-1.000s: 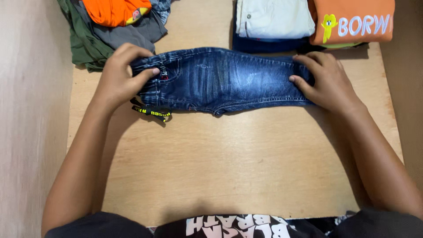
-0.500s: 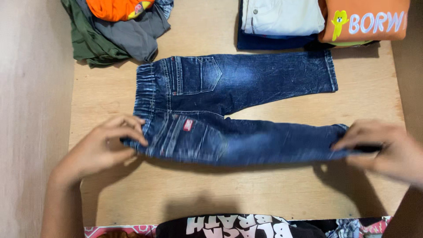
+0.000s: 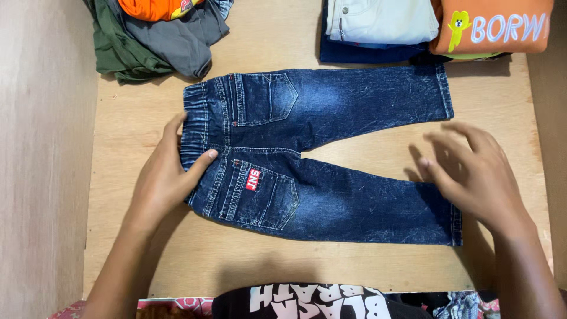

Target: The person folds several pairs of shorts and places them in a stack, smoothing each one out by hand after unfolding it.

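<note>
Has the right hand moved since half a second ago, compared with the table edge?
Yes. The right hand has gone left and away from the person, off the table's right edge, onto the near leg of the jeans.

Left hand [image 3: 168, 177] flat, thumb out; right hand [image 3: 472, 174] open, fingers spread, blurred

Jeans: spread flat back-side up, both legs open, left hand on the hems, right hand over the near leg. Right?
Not quite. The head view shows the left hand on the waistband of the jeans, not the hems. The rest holds: the right hand is over the near leg.
</note>
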